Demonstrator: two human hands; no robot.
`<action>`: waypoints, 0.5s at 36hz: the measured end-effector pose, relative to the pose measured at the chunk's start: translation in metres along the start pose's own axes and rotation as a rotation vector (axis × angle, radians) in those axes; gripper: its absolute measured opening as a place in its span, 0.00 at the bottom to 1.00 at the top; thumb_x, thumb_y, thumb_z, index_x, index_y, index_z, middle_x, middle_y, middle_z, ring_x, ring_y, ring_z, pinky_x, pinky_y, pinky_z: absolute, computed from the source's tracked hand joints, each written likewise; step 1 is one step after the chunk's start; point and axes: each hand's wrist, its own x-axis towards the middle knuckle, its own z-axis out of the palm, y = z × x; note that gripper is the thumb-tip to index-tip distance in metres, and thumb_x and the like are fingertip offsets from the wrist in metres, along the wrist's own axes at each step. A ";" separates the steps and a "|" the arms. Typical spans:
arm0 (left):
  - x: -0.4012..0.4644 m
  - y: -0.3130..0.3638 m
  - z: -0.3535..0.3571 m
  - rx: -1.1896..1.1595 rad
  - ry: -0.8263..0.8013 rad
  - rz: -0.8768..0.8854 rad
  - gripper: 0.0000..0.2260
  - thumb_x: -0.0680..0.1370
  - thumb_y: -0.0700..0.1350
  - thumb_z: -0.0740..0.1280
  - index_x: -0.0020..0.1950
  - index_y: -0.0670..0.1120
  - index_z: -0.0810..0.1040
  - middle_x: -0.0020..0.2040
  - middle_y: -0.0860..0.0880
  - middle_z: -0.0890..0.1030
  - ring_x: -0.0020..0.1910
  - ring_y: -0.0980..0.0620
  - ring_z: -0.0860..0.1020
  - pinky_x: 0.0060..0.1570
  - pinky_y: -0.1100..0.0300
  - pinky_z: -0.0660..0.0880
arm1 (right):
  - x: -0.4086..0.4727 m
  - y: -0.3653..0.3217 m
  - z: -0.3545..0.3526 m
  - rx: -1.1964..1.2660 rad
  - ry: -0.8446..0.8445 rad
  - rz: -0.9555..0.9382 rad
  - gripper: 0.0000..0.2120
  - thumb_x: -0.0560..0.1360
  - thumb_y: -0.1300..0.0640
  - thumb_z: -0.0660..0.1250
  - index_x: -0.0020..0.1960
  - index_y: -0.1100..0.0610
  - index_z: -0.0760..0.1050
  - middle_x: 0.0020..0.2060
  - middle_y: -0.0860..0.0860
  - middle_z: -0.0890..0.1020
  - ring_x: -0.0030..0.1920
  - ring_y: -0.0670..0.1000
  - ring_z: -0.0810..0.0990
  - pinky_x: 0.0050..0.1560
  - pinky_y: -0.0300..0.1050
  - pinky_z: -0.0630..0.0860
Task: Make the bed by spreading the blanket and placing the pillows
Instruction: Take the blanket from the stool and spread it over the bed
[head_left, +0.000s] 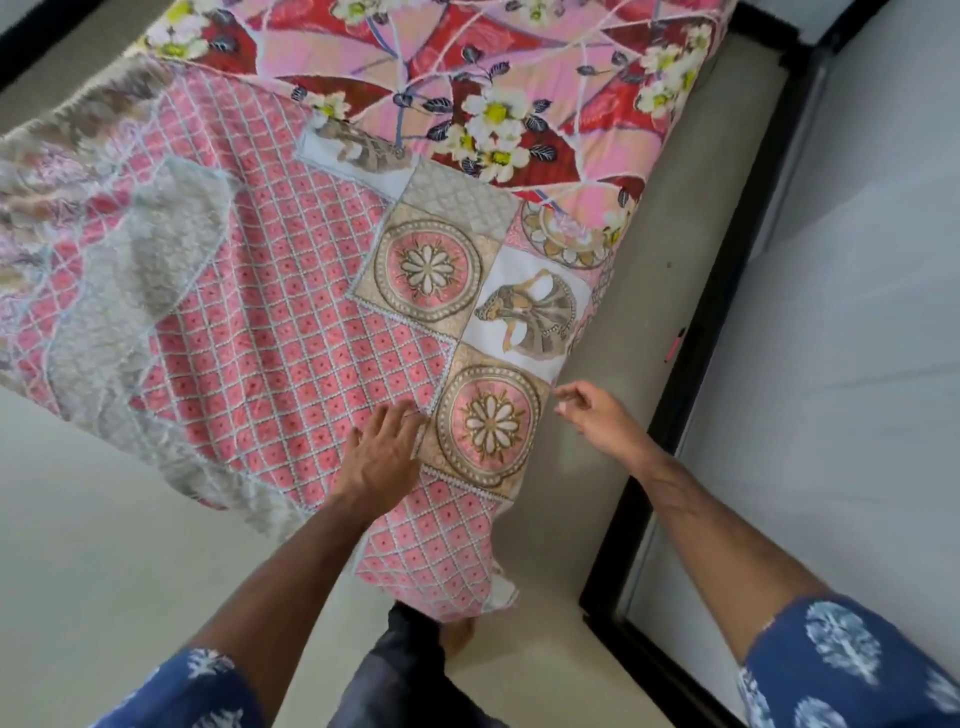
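Blanket (249, 291), pink lattice with medallion patches, lies across the near part of the bed, over a floral sheet (467, 67); its near corner hangs off the end toward the floor (93, 561). Left hand (382, 454) rests flat on the blanket beside a medallion patch, fingers straight and spread, gripping nothing. Right hand (592, 413) sits just off the blanket's right edge, fingers loosely curled, empty; whether the fingertips touch the fabric, can't tell. Black frame (691, 395) runs along the right.

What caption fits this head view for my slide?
Left hand presses the pink patchwork blanket over the floral mattress; right hand hovers at its edge.
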 end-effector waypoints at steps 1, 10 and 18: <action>0.004 -0.001 -0.003 -0.017 -0.015 -0.020 0.28 0.81 0.51 0.63 0.79 0.54 0.55 0.82 0.49 0.49 0.81 0.41 0.47 0.73 0.31 0.55 | 0.007 -0.009 -0.005 -0.029 0.011 -0.028 0.09 0.81 0.56 0.65 0.60 0.49 0.77 0.56 0.50 0.82 0.57 0.50 0.81 0.56 0.45 0.76; 0.037 0.020 -0.011 -0.118 -0.085 -0.209 0.35 0.80 0.62 0.60 0.81 0.57 0.45 0.82 0.47 0.39 0.79 0.36 0.39 0.73 0.29 0.48 | 0.090 -0.076 -0.040 -0.449 0.043 -0.258 0.24 0.78 0.60 0.67 0.73 0.56 0.68 0.66 0.55 0.70 0.67 0.52 0.70 0.69 0.47 0.67; 0.055 0.028 -0.028 -0.177 -0.183 -0.294 0.33 0.78 0.65 0.61 0.79 0.57 0.54 0.82 0.47 0.45 0.80 0.35 0.43 0.72 0.28 0.51 | 0.200 -0.120 -0.084 -0.610 0.177 -0.328 0.37 0.71 0.56 0.75 0.75 0.63 0.64 0.70 0.62 0.67 0.70 0.65 0.67 0.70 0.59 0.67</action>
